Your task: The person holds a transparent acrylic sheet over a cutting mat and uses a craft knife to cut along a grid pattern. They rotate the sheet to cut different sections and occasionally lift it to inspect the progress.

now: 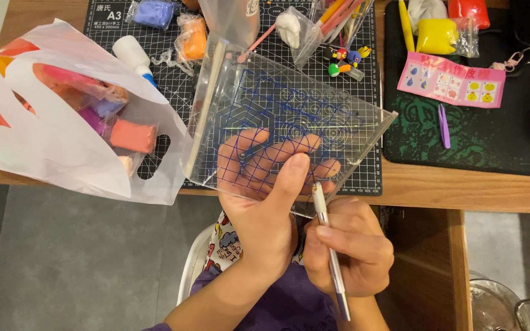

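My left hand (265, 202) holds a clear plastic board (314, 104) printed with blue grid lines and circles, fingers under it and thumb on top of its near edge. The board is tilted above a dark cutting mat (173, 79). My right hand (348, 245) is closed around a thin silver craft tool (329, 251), its tip pointing up at the board's near edge by my left thumb.
A white plastic bag (50, 141) with coloured clay blocks lies at left. Small bags of clay, a white bottle (131, 54) and tiny clay figures (345, 60) sit at the back. A pink card (450, 79), purple tweezers (443, 125) and yellow clay (437, 35) lie on a black pad at right.
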